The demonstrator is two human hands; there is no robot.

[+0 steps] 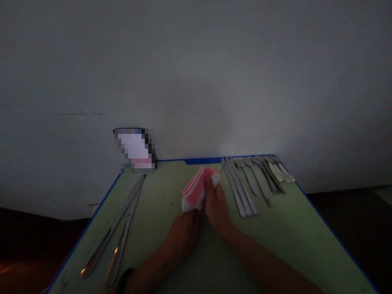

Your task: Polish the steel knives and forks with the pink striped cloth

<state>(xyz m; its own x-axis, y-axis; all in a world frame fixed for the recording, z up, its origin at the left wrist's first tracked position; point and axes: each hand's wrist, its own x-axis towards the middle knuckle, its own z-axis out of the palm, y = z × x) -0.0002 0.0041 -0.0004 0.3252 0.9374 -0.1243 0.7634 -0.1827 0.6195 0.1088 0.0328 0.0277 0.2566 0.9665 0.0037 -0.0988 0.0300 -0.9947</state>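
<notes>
Two bare hands meet at a pink-and-white cloth, the landmark for all places in this entry; it is at the middle of the work area, above a pale green table with a blue edge. Left hand: directly on the near side of the cloth, fingers gathered at its lower edge, grip narrow and holding the fabric; the fingertips are partly hidden. Right hand: against the right side of the cloth, thumb laid over it, grip likewise closed on the fabric. Whether anything lies inside the folds cannot be told. Left of the cloth, well apart, two long metal knives lie with their tips together at the far end and their handles spread. Just right of the cloth, three table knives lie side by side; farther right come two shorter utensils, then a close group of dark metal cutlery, then white-handled pieces, outermost. Beyond the cloth and to its left, a phone-like device stands tilted, its screen blurred out. Directly beyond the cloth rises a grey wall. Light is dim; fine detail on the cutlery is unreadable.
</notes>
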